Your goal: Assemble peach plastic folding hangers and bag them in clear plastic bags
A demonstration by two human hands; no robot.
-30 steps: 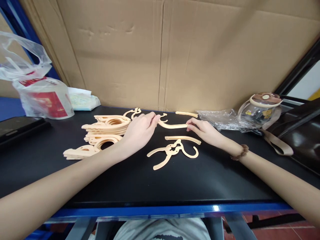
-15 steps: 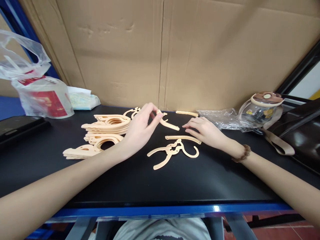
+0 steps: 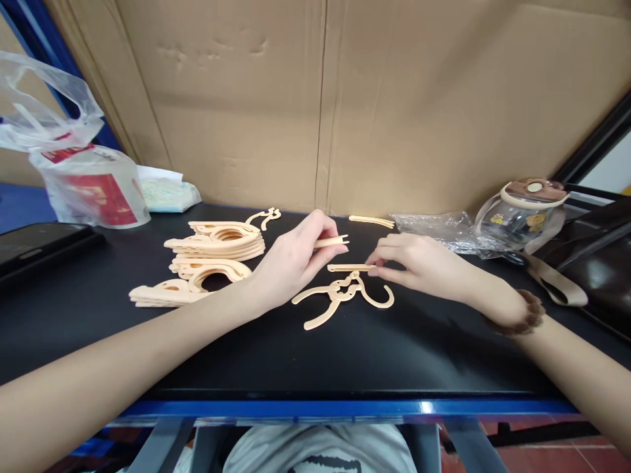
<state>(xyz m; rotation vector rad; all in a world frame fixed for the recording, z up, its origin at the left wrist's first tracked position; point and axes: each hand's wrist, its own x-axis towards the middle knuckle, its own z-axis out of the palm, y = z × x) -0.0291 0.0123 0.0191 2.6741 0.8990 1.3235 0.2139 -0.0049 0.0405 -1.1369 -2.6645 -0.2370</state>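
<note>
My left hand [image 3: 288, 263] pinches a beige plastic hanger piece [image 3: 335, 242] with a forked end; the rest of it is hidden by the fingers. Lower to the right, my right hand [image 3: 419, 264] has its thumb and fingertips closed on the right end of a slim beige hanger arm [image 3: 348, 268] at the table. Just in front of that arm lies a folding hanger [image 3: 338, 295] with a hook and two spread arms. Left of my left hand are stacked beige hanger parts [image 3: 224, 246]. A small jointed hanger part [image 3: 266, 215] lies behind them.
More slim hanger arms [image 3: 371, 221] lie at the back by the cardboard wall [image 3: 236, 118]. To the right are a clear plastic bag [image 3: 438, 231], a transparent bottle [image 3: 522, 213] and a dark bag [image 3: 604, 263]. At left stand a bagged cup [image 3: 98, 190], a tissue pack [image 3: 167, 192] and a black device [image 3: 44, 246].
My left hand has come slightly nearer and right, turning its hanger piece so the forked end points right. My right hand has lowered and closed on the slim hanger arm.
</note>
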